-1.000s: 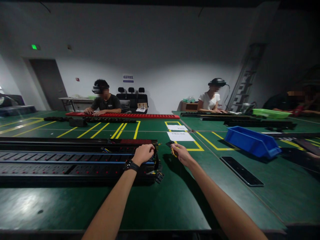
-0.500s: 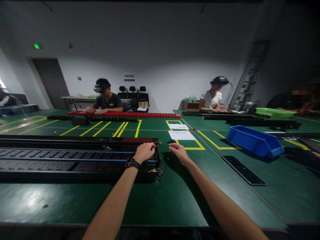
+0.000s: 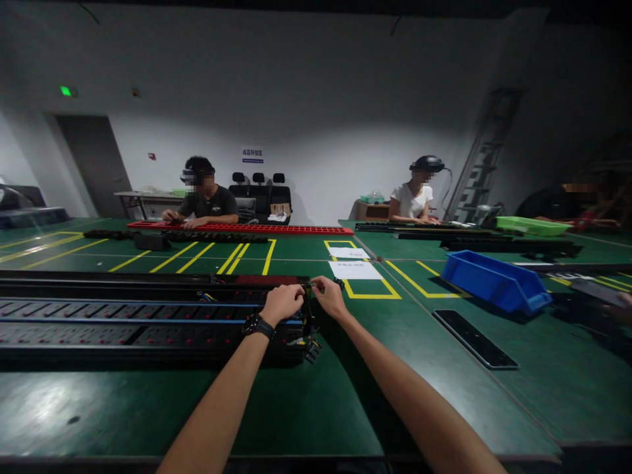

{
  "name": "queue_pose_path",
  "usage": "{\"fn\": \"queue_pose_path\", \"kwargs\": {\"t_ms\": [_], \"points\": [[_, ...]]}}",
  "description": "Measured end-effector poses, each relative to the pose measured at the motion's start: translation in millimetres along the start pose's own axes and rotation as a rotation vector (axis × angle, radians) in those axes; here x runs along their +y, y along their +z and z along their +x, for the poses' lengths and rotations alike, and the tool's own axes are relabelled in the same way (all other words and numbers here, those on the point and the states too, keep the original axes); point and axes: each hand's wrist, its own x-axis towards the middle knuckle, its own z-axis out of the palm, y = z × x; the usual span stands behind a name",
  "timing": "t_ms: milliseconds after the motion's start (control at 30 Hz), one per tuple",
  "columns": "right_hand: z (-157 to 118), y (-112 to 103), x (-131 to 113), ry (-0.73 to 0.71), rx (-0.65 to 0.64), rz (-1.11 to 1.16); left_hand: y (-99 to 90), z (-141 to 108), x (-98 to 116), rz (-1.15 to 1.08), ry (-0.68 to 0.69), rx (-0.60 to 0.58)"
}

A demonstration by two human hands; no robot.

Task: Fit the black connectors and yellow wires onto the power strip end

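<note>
Several long black socket strips (image 3: 99, 322) side by side at nine o'clock from the left hand (image 3: 284, 303) and the right hand (image 3: 328, 296), right ends close by the fingertips. Left hand across the strips' end, fingers curled inward, any hold hidden from view. Right hand just beside, at three o'clock, thumb and forefinger brought nearly together by the strip ends; cannot tell of any object between them. At two o'clock, near the right hand's knuckles, a small black part (image 3: 339, 283), too dark to make out.

At one o'clock, white paper sheets (image 3: 355, 270) by yellow tape (image 3: 374, 296); at three, a blue bin (image 3: 494, 280); at four, a black smartphone (image 3: 474, 339) flat on the green counter (image 3: 276, 421). Across at eleven, a long red slotted rail (image 3: 247, 228) before a person in a dark shirt (image 3: 212, 205). In the way: left hand and wristwatch (image 3: 257, 324), covering part of the strips; at six o'clock, loose wires (image 3: 297, 342) and a black connector (image 3: 313, 351).

On the strips, rows of dark modules (image 3: 93, 334), small red dots, thin blue lengthwise lines.
</note>
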Motion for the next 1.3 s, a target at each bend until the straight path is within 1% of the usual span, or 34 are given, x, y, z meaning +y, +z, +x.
{"fn": "queue_pose_path", "kwargs": {"t_ms": [67,200,400,567,700,833,933,1000,1067,1133,1200,1267,1300], "points": [[-0.6,2.7,-0.2,0.014,0.031,-0.021,0.6,0.2,-0.1,0.000,0.002,-0.005],[-3.2,4.5,5.2,0.035,0.050,-0.041,1.9,-0.4,-0.5,0.023,0.021,-0.010],[1.3,5.0,12.8,0.164,0.070,-0.110,3.2,-0.9,-1.0,0.021,0.047,0.000],[6.0,5.0,10.0,0.206,0.070,-0.277,2.0,-1.5,-1.0,0.002,0.046,0.000],[3.8,3.6,3.0,0.203,0.063,-0.285,1.3,-2.3,-1.4,-0.020,0.060,-0.002],[-2.2,-5.7,-10.8,0.151,0.038,-0.171,1.7,-2.5,-1.9,-0.029,0.074,-0.002],[-8.6,-14.4,-24.2,0.109,-0.072,-0.089,2.2,-2.6,-2.2,-0.001,0.073,-0.001],[-13.1,-18.5,-31.3,0.070,-0.140,-0.096,2.5,-2.8,-2.5,0.018,0.071,0.000],[-16.4,-21.7,-34.8,0.033,-0.163,-0.136,2.7,-3.1,-2.9,0.016,0.074,0.007],[-17.9,-26.6,-33.5,0.010,-0.159,-0.180,2.8,-3.4,-3.1,0.005,0.071,0.012],[-17.6,-35.6,-26.7,0.009,-0.149,-0.212,2.5,-3.9,-2.9,-0.005,0.063,0.014],[-16.5,-49.6,-14.5,0.053,-0.127,-0.213,1.6,-4.5,-2.1,-0.011,0.062,0.015],[-16.0,-58.2,-6.8,0.099,-0.105,-0.206,1.1,-4.7,-1.5,-0.014,0.062,0.016]]}}
